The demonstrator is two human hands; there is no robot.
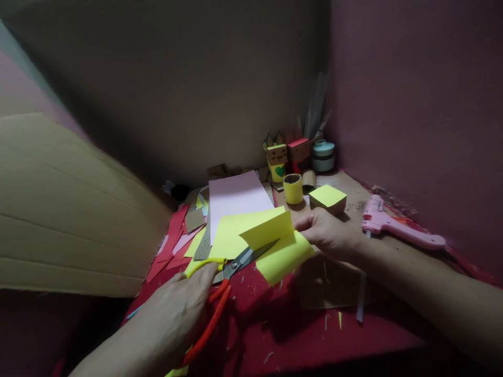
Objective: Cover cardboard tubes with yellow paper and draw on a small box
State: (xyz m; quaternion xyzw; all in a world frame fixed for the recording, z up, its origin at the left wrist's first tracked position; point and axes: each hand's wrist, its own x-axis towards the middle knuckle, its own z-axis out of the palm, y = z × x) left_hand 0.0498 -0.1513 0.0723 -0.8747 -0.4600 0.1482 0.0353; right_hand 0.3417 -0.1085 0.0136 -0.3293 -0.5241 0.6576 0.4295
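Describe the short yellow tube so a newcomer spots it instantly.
At the far end of the red-covered table, find the cardboard figure with a green heart. Just in front, slightly right, stands the short yellow tube, open at the top. It is round, unlike the yellow-topped box, and yellow-sided, unlike the bare brown tube.

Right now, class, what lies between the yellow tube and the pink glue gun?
In the head view, a yellow-topped box lies between the yellow tube and the pink glue gun.
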